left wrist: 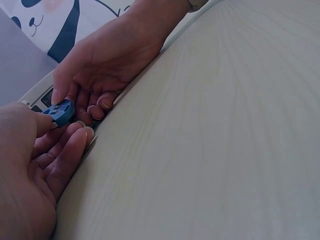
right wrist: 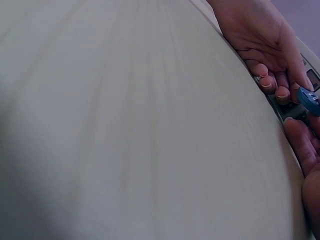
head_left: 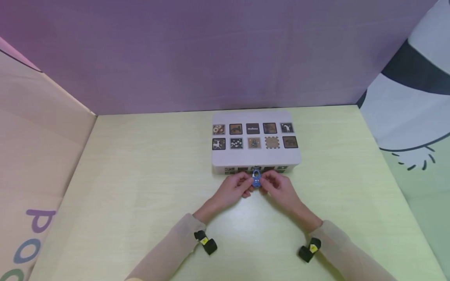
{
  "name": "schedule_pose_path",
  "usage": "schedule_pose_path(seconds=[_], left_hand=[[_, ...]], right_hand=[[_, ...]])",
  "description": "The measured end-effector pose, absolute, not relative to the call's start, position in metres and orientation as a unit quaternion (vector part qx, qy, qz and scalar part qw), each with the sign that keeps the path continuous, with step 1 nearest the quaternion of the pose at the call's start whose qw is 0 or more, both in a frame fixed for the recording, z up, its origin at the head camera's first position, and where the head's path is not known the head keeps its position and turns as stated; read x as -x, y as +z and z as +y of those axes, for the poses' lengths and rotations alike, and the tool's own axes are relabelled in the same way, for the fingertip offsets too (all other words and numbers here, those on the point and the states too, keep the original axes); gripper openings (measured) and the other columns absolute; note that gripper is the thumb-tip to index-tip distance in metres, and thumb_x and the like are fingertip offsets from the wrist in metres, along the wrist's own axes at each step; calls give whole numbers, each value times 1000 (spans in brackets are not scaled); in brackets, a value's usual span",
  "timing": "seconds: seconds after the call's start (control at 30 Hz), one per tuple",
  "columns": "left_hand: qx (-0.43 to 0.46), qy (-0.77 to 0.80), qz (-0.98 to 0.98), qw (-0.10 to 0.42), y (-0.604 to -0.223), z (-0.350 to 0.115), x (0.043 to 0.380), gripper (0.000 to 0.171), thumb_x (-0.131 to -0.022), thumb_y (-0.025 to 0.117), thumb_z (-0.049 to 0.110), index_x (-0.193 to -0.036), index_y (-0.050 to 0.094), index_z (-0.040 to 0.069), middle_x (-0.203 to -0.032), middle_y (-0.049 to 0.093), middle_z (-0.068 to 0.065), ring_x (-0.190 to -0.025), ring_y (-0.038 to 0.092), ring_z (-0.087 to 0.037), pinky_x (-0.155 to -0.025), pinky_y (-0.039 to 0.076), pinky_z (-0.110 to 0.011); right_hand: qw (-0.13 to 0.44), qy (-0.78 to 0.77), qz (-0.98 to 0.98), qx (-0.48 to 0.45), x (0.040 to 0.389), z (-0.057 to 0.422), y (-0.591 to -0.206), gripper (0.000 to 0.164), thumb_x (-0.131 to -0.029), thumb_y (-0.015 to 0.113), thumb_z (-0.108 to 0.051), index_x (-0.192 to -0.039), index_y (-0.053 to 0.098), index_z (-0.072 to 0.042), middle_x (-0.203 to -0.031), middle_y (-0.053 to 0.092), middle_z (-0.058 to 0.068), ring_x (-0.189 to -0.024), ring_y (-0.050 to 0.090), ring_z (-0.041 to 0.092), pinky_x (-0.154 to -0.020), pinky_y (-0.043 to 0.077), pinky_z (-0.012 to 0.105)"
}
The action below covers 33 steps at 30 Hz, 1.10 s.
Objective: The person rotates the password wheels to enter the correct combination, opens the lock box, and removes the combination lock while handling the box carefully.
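Observation:
A small blue combination padlock is at the front side of a white lidded box, its shackle pointing toward the box. My left hand pinches the lock's left side between thumb and fingers. From the other side, my right hand pinches its right edge. The left wrist view shows the padlock with its number dials facing up, between both thumbs. Only part of the padlock appears at the right edge of the right wrist view. Whether the shackle passes through a clasp on the box cannot be made out.
The box lid carries two rows of small square pictures. It stands on a pale wooden table, toward the back. A purple wall panel rises behind, with printed panels on the left and right sides. Each sleeve bears a small black wrist camera.

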State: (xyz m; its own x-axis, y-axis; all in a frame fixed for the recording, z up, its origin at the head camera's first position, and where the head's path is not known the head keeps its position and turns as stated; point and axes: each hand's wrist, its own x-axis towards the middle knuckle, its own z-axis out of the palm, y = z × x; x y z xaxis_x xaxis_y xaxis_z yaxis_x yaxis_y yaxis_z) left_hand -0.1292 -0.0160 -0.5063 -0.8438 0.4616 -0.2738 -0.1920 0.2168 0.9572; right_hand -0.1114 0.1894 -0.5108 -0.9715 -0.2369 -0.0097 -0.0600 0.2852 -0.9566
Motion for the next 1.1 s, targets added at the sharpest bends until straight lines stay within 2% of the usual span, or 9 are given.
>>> schedule_pose_path(seconds=[1.1], left_hand=[[-94,623,731,262,-506,-16,129,25,-108,56,24,-110,65,0,-94,70,-11,-78,67,-16,-75,64,-26]], right_hand=[[69,-577,809,89,112,189,-512,16,-103,61,-9,-102,68,6,-83,70,13,-73,64,13,-67,59,23]])
